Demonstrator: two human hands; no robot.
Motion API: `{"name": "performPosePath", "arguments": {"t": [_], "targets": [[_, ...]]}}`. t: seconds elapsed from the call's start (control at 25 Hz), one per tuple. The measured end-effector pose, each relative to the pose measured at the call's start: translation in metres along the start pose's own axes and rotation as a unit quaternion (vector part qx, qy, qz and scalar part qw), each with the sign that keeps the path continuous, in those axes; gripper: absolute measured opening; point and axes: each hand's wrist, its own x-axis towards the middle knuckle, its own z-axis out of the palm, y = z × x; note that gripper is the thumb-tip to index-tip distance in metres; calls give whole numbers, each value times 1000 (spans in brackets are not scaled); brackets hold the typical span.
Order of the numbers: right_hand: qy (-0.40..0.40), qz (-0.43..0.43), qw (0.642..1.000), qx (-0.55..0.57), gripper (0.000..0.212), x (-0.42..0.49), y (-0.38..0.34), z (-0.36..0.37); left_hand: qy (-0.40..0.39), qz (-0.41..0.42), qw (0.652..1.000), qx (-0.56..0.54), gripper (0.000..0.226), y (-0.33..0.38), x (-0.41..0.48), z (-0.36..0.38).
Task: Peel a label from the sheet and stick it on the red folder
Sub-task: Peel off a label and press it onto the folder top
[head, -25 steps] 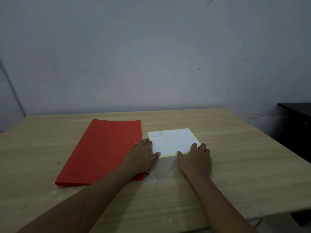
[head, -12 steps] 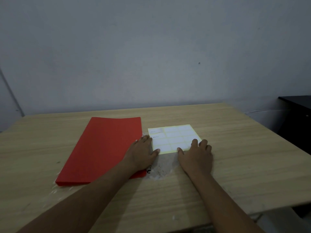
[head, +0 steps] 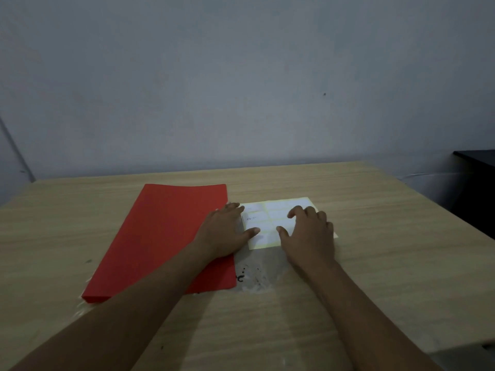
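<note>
The red folder (head: 166, 231) lies flat on the wooden table, left of centre. Just to its right lies the label sheet (head: 270, 210), yellowish with a grid of white labels. My left hand (head: 225, 231) rests flat across the folder's right edge, its thumb and fingertips on the sheet's left side. Over the sheet's right half sits my right hand (head: 310, 231), fingers spread and bent, tips touching the labels. Neither hand holds anything, and the sheet's right part is hidden under the right hand.
The wooden table (head: 388, 250) runs back to a grey wall. A scuffed patch with black specks (head: 254, 277) lies just in front of the sheet. Dark furniture (head: 476, 183) stands past the table's right edge.
My right hand has slid forward onto the sheet, its fingers now bent over the labels. The left hand stays on the folder edge and sheet.
</note>
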Motion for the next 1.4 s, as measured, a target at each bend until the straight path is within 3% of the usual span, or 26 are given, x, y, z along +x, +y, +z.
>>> {"name": "performPosePath", "arguments": {"t": [0.2,0.36,0.8,1.4], "targets": [[-78,-11,995,69,31,25,-14,23,-28,-7,1000,11,94,-9,9,7],[-77,-4,995,67,32,38,-25,36,-21,-4,1000,5,94,-12,7,15],[-63,177,973,131,9,50,-41,50,9,4,1000,8,97,-18,11,24],[-57,218,939,261,9,53,-30,40,-2,10,1000,20,98,-20,11,24]]}}
